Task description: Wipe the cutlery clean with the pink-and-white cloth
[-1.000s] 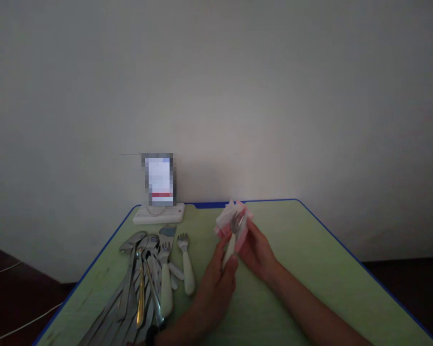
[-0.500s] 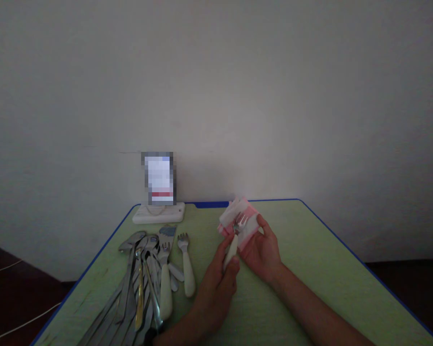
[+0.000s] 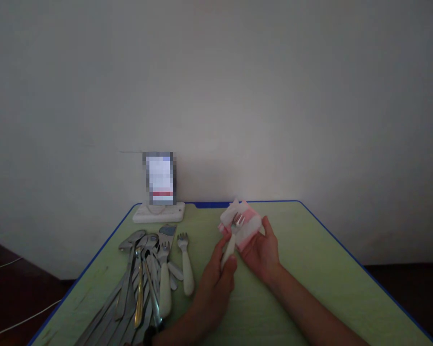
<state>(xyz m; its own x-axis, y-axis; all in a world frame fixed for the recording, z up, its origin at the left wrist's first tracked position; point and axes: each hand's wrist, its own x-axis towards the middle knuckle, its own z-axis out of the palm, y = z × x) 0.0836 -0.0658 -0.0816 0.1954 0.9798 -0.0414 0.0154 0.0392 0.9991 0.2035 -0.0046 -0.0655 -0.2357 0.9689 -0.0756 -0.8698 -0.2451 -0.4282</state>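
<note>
A: Where is the fork (image 3: 230, 246) kept?
B: Up above the green surface (image 3: 310, 254), in the left grip (image 3: 216, 288). Its white handle is clamped between thumb and fingers, and the end of the handle is hidden.

A: And the right grip (image 3: 262, 252)?
B: That one is turned palm up. The thumb is held apart from the fingers, and a pink and white cloth (image 3: 251, 225) is spread over the fingers, so their tips are hidden.

A: Which way is the fork pointed?
B: Away and a bit to the right. The prongs are set over the cloth. Whether the cloth is touched by them cannot be told. The handle is gripped by the left, but the prongs are nearer to the right.

A: Is anything in between?
B: Nothing is seen between prongs and cloth. On the left, another fork (image 3: 188, 276) is laid by itself, just beside the left grip. Past it, a pile of spoons and forks (image 3: 140, 288) is heaped, partly covered by the left wrist with its dark band (image 3: 149, 335). Farther back, a blurred screen (image 3: 161, 178) is stood by a white block (image 3: 159, 214), well apart from the cloth.
</note>
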